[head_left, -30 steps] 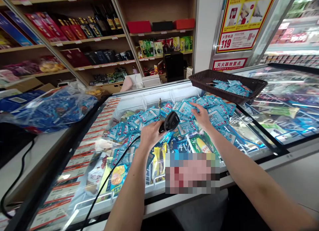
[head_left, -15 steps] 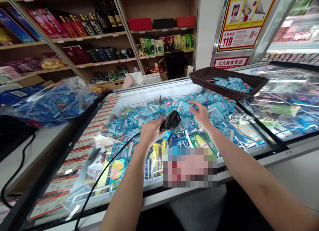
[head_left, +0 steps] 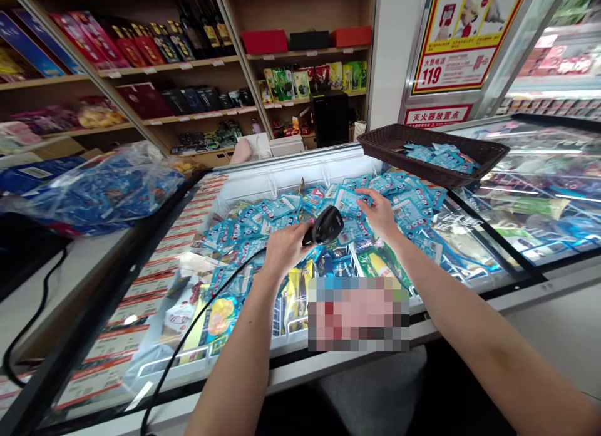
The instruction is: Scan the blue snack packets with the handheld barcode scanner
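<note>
Scanner held in L grip; blue pkt touched by R grip, pinch can't be told; prob. light, slick, best edge-held.

From ten to twelve o'clock stand tall, light-brown wooden shelves with grey metal uprights. At one o'clock there is a plain white wall strip. Toward two o'clock hangs a rectangular yellow-and-white poster with red border, and beside it are brightly lit, pale display shelves.
</note>
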### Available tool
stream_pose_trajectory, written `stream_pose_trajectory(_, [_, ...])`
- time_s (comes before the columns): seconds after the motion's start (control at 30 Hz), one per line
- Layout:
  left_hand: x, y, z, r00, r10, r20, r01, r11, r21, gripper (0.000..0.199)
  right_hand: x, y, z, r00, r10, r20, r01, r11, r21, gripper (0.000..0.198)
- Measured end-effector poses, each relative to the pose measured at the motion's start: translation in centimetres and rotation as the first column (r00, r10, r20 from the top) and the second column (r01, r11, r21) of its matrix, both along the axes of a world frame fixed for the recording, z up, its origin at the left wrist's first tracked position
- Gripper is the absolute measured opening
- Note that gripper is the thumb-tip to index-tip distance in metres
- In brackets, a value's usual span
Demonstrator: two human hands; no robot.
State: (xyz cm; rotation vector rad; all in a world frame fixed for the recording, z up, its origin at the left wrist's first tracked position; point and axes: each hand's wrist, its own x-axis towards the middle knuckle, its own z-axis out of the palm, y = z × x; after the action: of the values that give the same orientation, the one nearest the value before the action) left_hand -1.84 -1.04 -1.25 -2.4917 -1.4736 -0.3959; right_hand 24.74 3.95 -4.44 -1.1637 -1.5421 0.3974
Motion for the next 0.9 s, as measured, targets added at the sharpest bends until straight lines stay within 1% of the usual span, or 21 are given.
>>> stream_pose_trajectory(0.4, [0.03, 0.23, -0.32, 1.000, -0.005, -0.012, 0.005, 1.000, 0.001, 0.037, 0.03, 0.11, 0.00, 1.000, 0.005, 0.005, -0.005, 1.000, -0.008, 0.037])
stream_pose_trajectory(0.73, [0.09, 0.10, -0.20, 1.000, 0.028, -0.002, -0.028, 0.999, -0.027, 0.038, 0.17, 0.15, -0.09, 1.000, 0.000, 0.025, 0.000, 1.000, -0.013, 0.037])
stream_pose_trajectory(0.83, [-0.14, 0.14, -0.19, 0.999, 0.043, 0.008, -0.043, 0.999, -0.003, 0.038, 0.45, 0.33, -0.18, 0.999, -0.026, 0.046, 0.026, 1.000, 0.000, 0.037])
stream_pose_trajectory(0.9, [-0.40, 0.20, -0.15, 0.999, 0.042, 0.017, -0.042, 0.999, 0.016, 0.037, 0.78, 0.52, -0.30, 0.991, -0.082, 0.105, 0.079, 0.996, 0.032, 0.036])
